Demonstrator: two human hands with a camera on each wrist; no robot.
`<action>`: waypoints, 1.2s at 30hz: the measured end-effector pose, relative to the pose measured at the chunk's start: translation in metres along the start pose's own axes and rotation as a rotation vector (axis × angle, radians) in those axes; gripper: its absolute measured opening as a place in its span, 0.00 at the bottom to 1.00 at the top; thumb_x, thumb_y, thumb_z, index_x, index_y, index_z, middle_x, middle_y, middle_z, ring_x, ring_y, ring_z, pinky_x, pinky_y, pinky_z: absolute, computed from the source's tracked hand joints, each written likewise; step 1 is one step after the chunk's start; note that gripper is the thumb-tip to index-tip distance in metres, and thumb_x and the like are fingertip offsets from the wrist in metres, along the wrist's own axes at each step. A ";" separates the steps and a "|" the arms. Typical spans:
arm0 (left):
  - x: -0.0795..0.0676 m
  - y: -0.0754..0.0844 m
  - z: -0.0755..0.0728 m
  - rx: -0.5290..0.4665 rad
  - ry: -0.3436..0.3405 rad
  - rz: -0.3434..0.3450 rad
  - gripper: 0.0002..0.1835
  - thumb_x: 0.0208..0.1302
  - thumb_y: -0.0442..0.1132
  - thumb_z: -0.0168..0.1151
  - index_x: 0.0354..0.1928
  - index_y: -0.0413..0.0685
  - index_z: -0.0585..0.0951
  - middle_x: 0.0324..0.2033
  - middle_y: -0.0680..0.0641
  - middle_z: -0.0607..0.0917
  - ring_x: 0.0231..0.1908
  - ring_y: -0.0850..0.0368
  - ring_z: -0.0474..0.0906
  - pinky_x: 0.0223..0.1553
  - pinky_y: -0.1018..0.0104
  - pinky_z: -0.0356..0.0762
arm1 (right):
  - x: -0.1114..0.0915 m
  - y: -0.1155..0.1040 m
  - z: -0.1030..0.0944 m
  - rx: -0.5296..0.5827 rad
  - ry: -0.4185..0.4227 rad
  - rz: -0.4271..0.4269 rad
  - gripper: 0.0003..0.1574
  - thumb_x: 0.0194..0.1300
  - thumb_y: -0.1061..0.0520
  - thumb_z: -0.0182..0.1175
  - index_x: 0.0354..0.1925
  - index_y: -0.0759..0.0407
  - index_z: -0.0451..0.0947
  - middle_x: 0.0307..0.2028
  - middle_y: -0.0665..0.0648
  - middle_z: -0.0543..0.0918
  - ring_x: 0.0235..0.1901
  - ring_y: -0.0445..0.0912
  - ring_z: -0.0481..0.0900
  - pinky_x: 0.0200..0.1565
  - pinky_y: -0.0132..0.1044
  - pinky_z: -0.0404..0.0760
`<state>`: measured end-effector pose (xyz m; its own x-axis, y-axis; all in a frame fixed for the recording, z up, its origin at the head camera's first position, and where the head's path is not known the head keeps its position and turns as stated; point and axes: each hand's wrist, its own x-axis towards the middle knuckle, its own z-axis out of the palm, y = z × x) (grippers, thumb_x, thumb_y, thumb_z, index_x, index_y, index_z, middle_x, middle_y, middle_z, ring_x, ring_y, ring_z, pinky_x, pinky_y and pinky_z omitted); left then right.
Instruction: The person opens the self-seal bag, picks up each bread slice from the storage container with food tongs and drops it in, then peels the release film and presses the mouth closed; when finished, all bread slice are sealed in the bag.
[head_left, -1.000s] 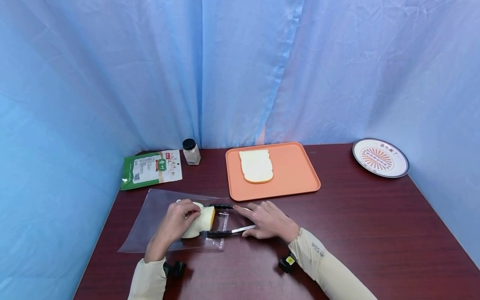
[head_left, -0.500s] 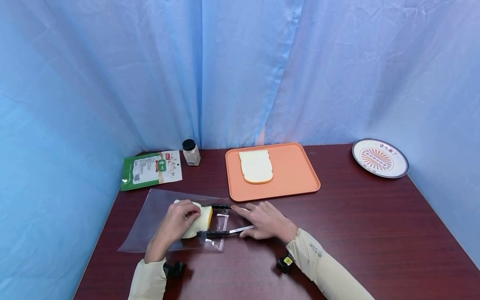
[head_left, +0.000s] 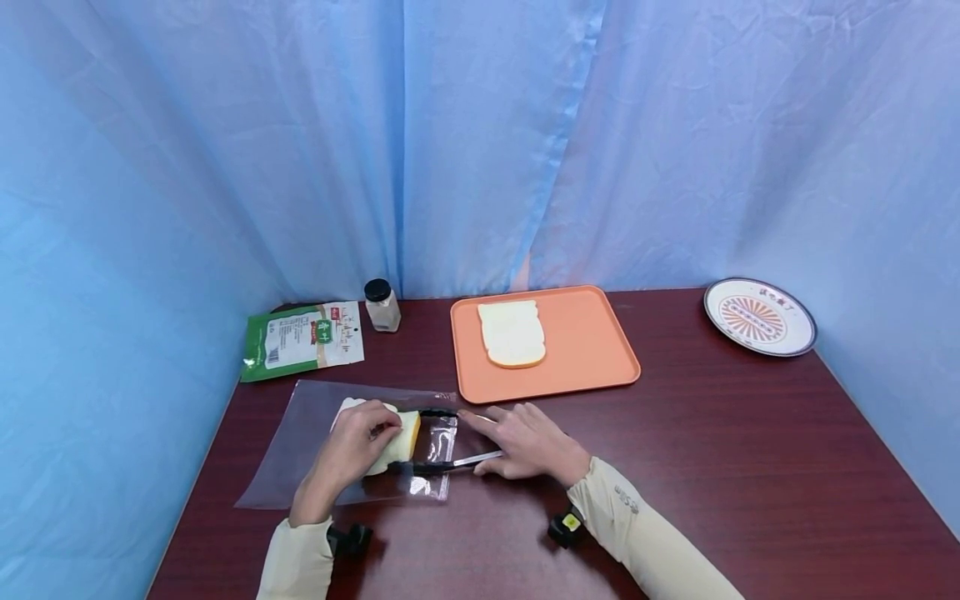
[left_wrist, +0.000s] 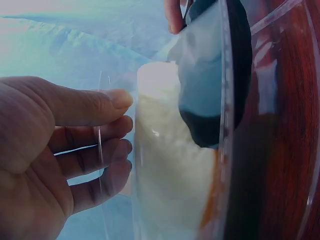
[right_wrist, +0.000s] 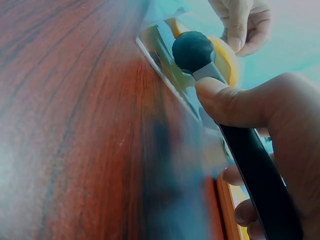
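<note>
Where left fingers (left_wrist: 117, 175) pinch the bag (head_left: 277, 467), bread (head_left: 405, 437) lies — just beneath.

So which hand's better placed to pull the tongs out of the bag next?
Likely the right hand: it holds the tongs from outside the clear bag, while the left hand is occupied pinching the bag over the bread.

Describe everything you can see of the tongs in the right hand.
The tongs have slim, metal-looking silvery arms, a black strip along the handle and rounded black tips. Arms spread apart, they point to the person's left, gripped by the right hand. The tips reach into the clear bag beside the bread slice; whether they touch the bread is hard to tell.
</note>
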<state>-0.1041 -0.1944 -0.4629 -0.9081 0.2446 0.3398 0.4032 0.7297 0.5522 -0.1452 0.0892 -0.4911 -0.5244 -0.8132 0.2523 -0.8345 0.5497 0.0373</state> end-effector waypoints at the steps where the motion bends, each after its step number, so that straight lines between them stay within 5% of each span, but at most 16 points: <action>1: 0.000 0.000 0.000 0.000 0.002 0.001 0.06 0.52 0.28 0.75 0.28 0.46 0.87 0.28 0.51 0.86 0.29 0.63 0.79 0.33 0.69 0.78 | 0.000 0.000 0.000 -0.001 0.003 -0.002 0.51 0.54 0.25 0.64 0.68 0.50 0.72 0.46 0.52 0.87 0.23 0.48 0.81 0.25 0.39 0.76; 15: 0.000 -0.002 0.002 0.007 0.016 0.036 0.07 0.50 0.27 0.75 0.27 0.45 0.87 0.26 0.50 0.85 0.28 0.62 0.79 0.32 0.68 0.78 | 0.007 -0.005 0.000 -0.017 -0.049 0.017 0.52 0.54 0.23 0.63 0.69 0.48 0.71 0.47 0.53 0.86 0.23 0.48 0.80 0.26 0.40 0.76; 36: 0.001 0.001 0.002 0.011 -0.028 -0.024 0.05 0.54 0.28 0.74 0.28 0.47 0.88 0.26 0.52 0.85 0.27 0.65 0.76 0.31 0.70 0.77 | 0.014 -0.010 0.000 -0.022 -0.075 0.039 0.52 0.54 0.23 0.63 0.69 0.48 0.71 0.48 0.53 0.87 0.25 0.49 0.82 0.27 0.40 0.78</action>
<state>-0.1049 -0.1923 -0.4639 -0.9204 0.2443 0.3053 0.3800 0.7427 0.5513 -0.1436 0.0724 -0.4880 -0.5683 -0.8027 0.1810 -0.8098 0.5846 0.0499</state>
